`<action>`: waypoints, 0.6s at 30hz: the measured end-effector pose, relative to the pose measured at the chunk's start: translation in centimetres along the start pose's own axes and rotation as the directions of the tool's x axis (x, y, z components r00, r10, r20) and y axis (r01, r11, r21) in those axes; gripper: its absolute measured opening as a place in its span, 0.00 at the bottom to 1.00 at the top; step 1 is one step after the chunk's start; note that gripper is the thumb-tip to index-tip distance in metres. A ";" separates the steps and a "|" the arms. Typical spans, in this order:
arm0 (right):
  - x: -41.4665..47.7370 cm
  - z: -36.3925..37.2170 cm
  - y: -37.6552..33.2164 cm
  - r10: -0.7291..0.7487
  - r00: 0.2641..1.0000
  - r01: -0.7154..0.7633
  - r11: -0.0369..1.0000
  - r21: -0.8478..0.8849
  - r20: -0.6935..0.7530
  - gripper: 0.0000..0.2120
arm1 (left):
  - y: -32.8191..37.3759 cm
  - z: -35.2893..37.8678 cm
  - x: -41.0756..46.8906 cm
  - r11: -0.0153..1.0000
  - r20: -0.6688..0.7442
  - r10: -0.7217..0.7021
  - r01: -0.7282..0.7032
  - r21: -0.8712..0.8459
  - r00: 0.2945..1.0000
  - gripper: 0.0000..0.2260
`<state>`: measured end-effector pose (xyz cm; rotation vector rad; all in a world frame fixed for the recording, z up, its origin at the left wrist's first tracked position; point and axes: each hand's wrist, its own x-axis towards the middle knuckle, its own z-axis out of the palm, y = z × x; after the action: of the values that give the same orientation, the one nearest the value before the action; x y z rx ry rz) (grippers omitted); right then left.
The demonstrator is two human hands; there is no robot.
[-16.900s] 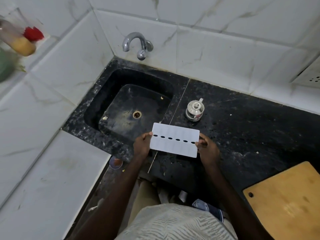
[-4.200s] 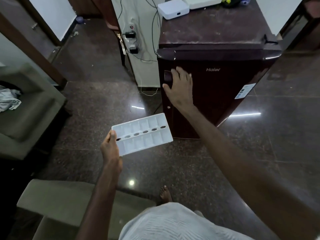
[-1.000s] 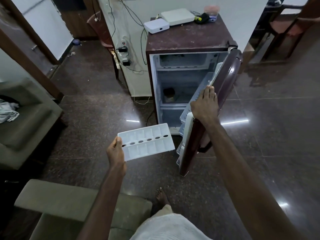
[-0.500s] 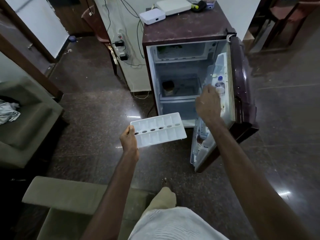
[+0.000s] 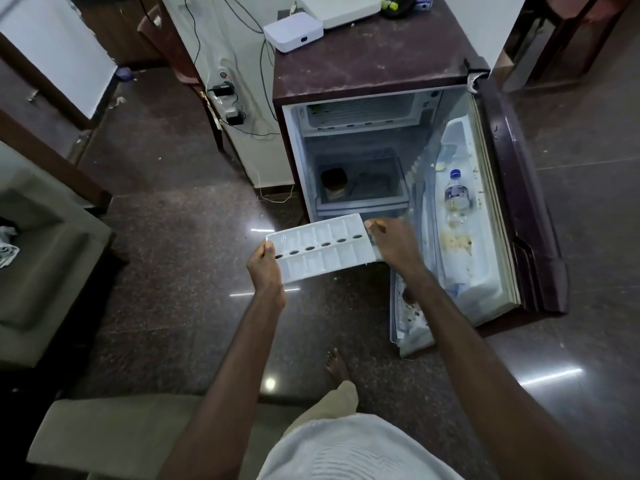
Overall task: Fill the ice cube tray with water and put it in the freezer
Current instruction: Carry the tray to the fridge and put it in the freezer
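A white ice cube tray (image 5: 322,249) with a row of dark oval holes down its middle hangs level in front of the small maroon fridge (image 5: 367,69). My left hand (image 5: 265,266) grips its left end. My right hand (image 5: 394,242) is at its right end, fingers curled on the edge. The fridge door (image 5: 519,202) stands wide open to the right. The freezer compartment (image 5: 360,110) sits at the top of the fridge's inside, its flap shut.
A water bottle (image 5: 456,195) stands in the door shelf. A dark jar (image 5: 334,180) sits on the inner shelf. White boxes (image 5: 294,31) lie on the fridge top. Plugs and cables (image 5: 230,102) hang to the left. Grey sofas (image 5: 45,265) stand left and near. My foot (image 5: 336,365) is on the floor.
My right hand left the open door and came down onto the tray's right end. The tray moved closer to the fridge opening. The door has swung a little wider.
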<state>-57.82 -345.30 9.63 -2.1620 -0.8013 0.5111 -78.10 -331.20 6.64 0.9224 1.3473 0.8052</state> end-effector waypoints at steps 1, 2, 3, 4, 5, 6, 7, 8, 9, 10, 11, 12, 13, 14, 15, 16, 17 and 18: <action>1.0 0.3 -0.1 0.001 1.000 -0.001 1.000 0.008 0.003 0.14 | 0.4 0.8 1.0 1.000 0.002 -0.001 0.001 0.006 1.000 0.08; 1.9 0.5 -0.2 0.000 1.000 0.000 1.000 0.015 0.004 0.12 | 0.8 1.5 1.8 1.000 0.006 0.000 0.000 0.006 1.000 0.08; 3.7 0.7 -0.3 0.013 1.000 -0.012 1.000 0.028 -0.003 0.11 | 1.2 2.8 3.5 1.000 0.011 0.003 -0.003 0.015 1.000 0.08; 4.9 0.9 -0.3 0.019 1.000 -0.018 0.999 0.037 -0.022 0.10 | 1.6 3.7 4.7 1.000 0.018 0.008 -0.008 0.020 1.000 0.08; 5.1 0.8 -0.6 0.019 0.999 -0.017 0.999 0.045 -0.037 0.10 | 2.0 4.0 5.0 1.000 0.029 0.016 -0.016 0.024 0.999 0.09; 6.0 0.9 -0.6 0.028 0.998 -0.025 0.998 0.060 -0.052 0.11 | 2.3 4.8 5.7 0.999 0.043 0.025 -0.026 0.026 0.999 0.09; 7.5 1.0 -0.6 0.050 0.996 -0.045 0.996 0.078 -0.070 0.12 | 2.6 5.8 6.9 0.999 0.053 0.032 -0.034 0.038 0.998 0.08; 8.8 1.3 -0.4 0.075 0.993 -0.068 0.994 0.088 -0.089 0.12 | 2.8 6.7 7.9 0.998 0.066 0.043 -0.046 0.051 0.997 0.08; 9.8 1.4 -0.4 0.099 0.989 -0.089 0.992 0.087 -0.111 0.12 | 3.1 7.5 8.7 0.996 0.089 0.057 -0.063 0.067 0.994 0.08; 10.9 1.7 -0.1 0.120 0.984 -0.107 0.989 0.099 -0.129 0.11 | 3.4 8.4 9.6 0.994 0.117 0.072 -0.081 0.076 0.991 0.08; 11.9 1.8 0.1 0.153 0.978 -0.135 0.983 0.126 -0.144 0.11 | 3.7 9.3 10.4 0.991 0.152 0.088 -0.103 0.088 0.984 0.09; 13.1 2.1 0.5 0.186 0.969 -0.159 0.973 0.168 -0.163 0.10 | 3.9 10.1 11.3 0.987 0.180 0.100 -0.120 0.107 0.979 0.11; 14.0 2.1 0.6 0.226 0.960 -0.190 0.959 0.208 -0.164 0.10 | 4.0 11.0 12.1 0.984 0.203 0.101 -0.128 0.125 0.974 0.12; 15.0 2.2 1.1 0.253 0.953 -0.209 0.947 0.243 -0.168 0.09 | 4.1 11.8 12.7 0.983 0.222 0.098 -0.129 0.131 0.970 0.13; 15.9 2.3 1.5 0.276 0.945 -0.226 0.939 0.259 -0.175 0.09 | 4.3 12.6 13.2 0.982 0.242 0.093 -0.128 0.135 0.966 0.13; 16.8 2.3 2.0 0.286 0.941 -0.231 0.935 0.270 -0.184 0.09 | 4.5 13.4 13.8 0.984 0.261 0.086 -0.123 0.129 0.962 0.13; 17.7 2.1 2.1 0.292 0.938 -0.235 0.933 0.274 -0.189 0.09 | 4.8 14.2 14.3 0.987 0.280 0.073 -0.109 0.115 0.957 0.12; 18.5 1.9 2.2 0.290 0.937 -0.228 0.932 0.283 -0.198 0.09 | 5.0 15.0 14.8 0.992 0.292 0.058 -0.088 0.087 0.955 0.10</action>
<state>-44.64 -332.81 4.87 -2.0458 -0.2982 0.4506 -61.83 -317.01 4.60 1.1279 1.1093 0.6341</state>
